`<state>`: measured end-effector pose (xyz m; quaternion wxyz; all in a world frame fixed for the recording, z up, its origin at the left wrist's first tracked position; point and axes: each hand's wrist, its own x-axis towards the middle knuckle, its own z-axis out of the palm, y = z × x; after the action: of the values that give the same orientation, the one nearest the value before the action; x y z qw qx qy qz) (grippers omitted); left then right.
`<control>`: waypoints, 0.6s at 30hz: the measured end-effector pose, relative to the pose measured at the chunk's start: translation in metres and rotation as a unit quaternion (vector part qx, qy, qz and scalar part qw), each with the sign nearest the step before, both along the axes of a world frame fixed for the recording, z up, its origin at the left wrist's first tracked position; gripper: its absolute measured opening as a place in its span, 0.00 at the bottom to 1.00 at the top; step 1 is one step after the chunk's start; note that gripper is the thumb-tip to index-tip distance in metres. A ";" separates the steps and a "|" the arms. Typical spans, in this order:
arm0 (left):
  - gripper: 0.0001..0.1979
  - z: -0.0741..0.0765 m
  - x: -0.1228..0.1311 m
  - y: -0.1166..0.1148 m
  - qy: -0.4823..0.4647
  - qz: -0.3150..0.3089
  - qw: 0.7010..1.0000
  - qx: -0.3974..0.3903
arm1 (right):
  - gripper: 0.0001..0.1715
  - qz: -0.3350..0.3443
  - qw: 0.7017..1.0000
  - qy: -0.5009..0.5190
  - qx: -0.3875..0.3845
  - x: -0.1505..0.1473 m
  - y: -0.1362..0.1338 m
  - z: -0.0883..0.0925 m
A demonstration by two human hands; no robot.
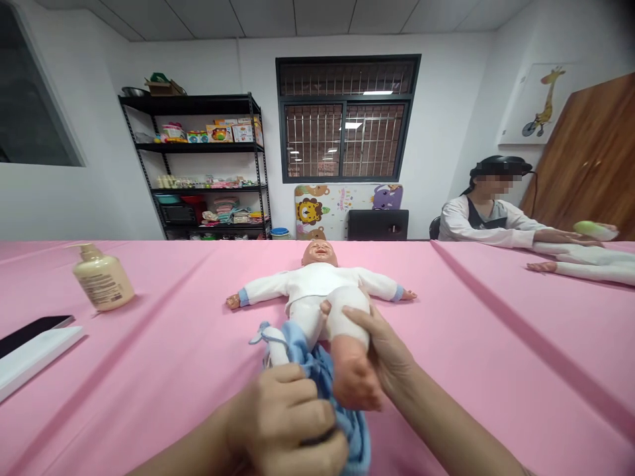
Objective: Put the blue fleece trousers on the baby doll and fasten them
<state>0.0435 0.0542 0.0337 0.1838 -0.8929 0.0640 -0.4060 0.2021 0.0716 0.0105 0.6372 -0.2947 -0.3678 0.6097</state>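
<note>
A baby doll's leg (350, 363) is gripped aloft by the right hand (381, 347), clearing blue cloth (322, 377) clutched in the left hand (282, 416).

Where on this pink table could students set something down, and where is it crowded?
Open pink cloth lies between the pump bottle and the doll, and also right of the doll's arm. It is crowded at the doll's legs, where the left hand grips a blue garment and the right hand holds a leg.
</note>
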 end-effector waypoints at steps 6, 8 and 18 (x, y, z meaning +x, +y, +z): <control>0.09 -0.010 0.002 -0.009 -0.037 0.056 0.997 -0.034 | 0.63 -0.069 0.996 -0.057 -0.028 -0.017 0.008 -0.018; 0.09 -0.014 0.001 -0.004 -0.065 0.113 0.988 -0.088 | 0.59 -0.085 0.990 -0.106 -0.021 -0.012 0.009 -0.018; 0.08 -0.023 -0.008 0.030 -0.082 0.228 0.850 -0.468 | 0.33 0.102 0.972 -0.208 0.034 -0.004 0.003 -0.010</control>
<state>0.0354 0.0844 0.0107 -0.1643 -0.8262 -0.3542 -0.4062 0.1981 0.0747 0.0008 0.4908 -0.3542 -0.5407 0.5842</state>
